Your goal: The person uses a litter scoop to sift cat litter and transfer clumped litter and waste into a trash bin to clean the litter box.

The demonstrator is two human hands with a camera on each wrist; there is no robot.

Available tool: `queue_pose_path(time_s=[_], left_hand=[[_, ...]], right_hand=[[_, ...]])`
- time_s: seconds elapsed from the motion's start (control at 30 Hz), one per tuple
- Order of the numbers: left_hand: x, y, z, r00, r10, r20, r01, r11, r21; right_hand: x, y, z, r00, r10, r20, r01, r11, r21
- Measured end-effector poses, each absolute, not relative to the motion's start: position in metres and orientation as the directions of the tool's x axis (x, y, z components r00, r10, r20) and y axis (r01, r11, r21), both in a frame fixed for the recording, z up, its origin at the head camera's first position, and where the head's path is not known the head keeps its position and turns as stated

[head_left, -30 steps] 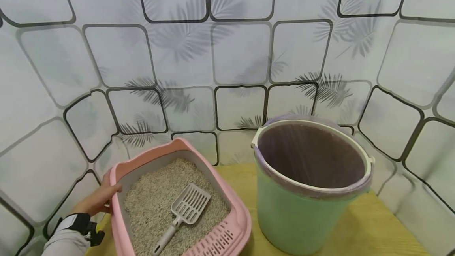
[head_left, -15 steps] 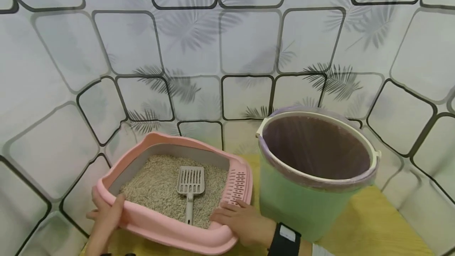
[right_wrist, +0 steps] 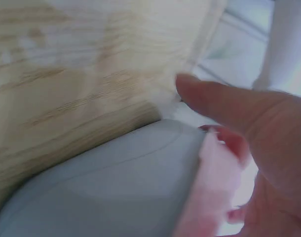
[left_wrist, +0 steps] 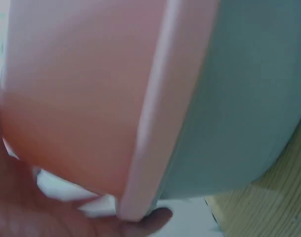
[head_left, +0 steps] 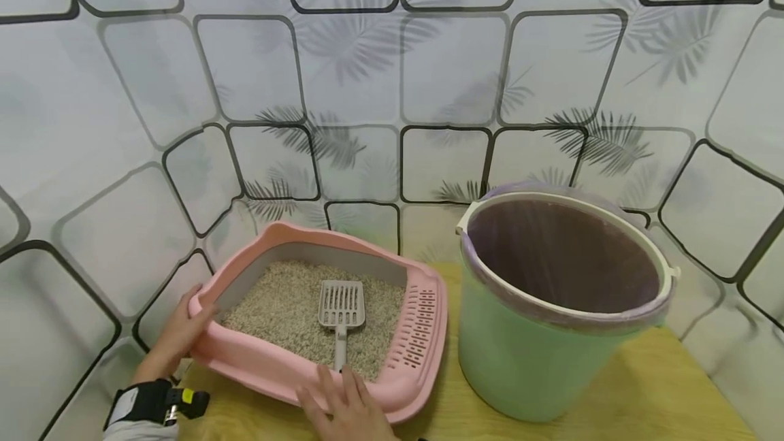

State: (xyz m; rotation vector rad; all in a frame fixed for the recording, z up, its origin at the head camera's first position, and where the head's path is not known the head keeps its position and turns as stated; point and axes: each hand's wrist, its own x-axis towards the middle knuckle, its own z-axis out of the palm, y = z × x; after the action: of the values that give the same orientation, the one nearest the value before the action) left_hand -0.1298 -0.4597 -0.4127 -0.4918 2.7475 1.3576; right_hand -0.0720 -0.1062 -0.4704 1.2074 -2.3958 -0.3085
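A pink litter box (head_left: 269, 366) with a grey inner wall stands on the wooden table, holding a bed of pale granular litter (head_left: 282, 305). On the litter lies a grey slotted litter scoop (head_left: 341, 308), its handle pointing toward the front rim. My left hand (head_left: 177, 332) grips the box's left corner, thumb over the rim and fingers outside. In the left wrist view, a fingertip (left_wrist: 158, 220) reaches past the pink rim's lower edge. Over the front rim, my right hand (head_left: 349, 407) lays its extended fingers; the right wrist view has its thumb (right_wrist: 209, 98) held away from the box.
Right of the box stands a green bucket (head_left: 520, 359) with a purple bag liner folded over its pale rim. Patterned curtain (head_left: 429, 73) hangs close behind and along both sides. The wooden table top (head_left: 649, 386) extends around the bucket.
The box has turned so its slotted end faces right, and the scoop has turned with it. My right hand came into view at the right corner, then slid left along the front rim.
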Motion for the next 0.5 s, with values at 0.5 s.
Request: queue_pose_path(time_s=[0.5], left_hand=[[-0.086,-0.398,-0.435,-0.877,-0.481,-0.023,-0.294,0.496,0.817]], right_hand=[[-0.141,-0.043,-0.462,-0.556,-0.786,0.270,-0.788,0.602,0.131]])
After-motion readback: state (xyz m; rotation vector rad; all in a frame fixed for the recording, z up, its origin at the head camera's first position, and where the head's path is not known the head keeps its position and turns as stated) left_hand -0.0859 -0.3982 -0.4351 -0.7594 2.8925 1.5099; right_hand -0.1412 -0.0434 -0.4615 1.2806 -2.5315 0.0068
